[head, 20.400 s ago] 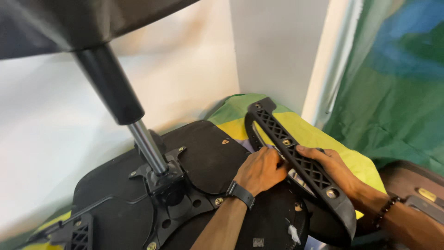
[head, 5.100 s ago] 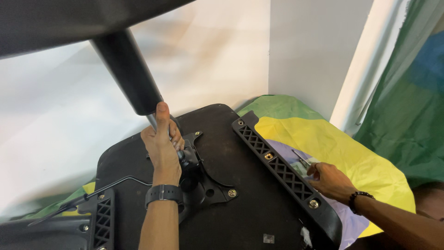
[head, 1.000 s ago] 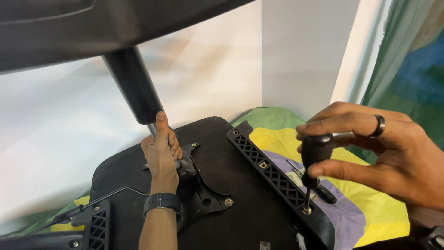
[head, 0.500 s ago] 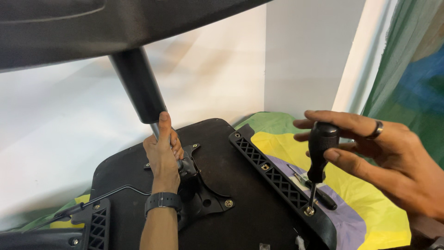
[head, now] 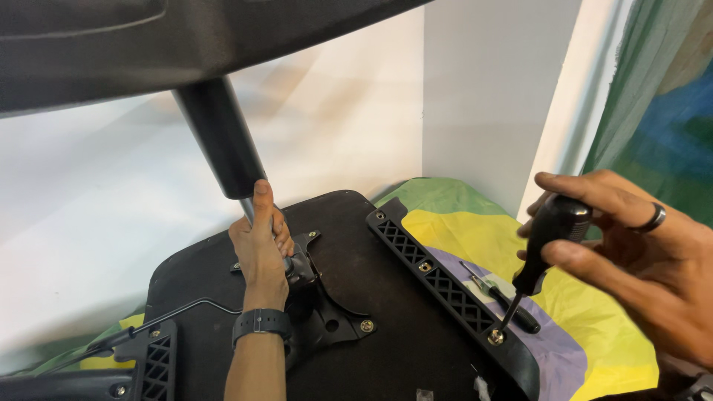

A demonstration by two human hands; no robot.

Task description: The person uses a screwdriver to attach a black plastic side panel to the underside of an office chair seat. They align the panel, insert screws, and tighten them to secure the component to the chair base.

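Screwdriver [head: 546, 245] looks light and stiff with a grippy black handle, right hand [head: 639, 256] clamped on it, tip in the armrest [head: 445, 286] screw, while left hand [head: 260, 249] grips the chair's heavy-looking metal column [head: 223, 141].

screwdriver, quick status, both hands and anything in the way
Left hand gripping the chair column. Right hand holds the screwdriver, tip on an armrest screw. A loose tool lies just beside it.
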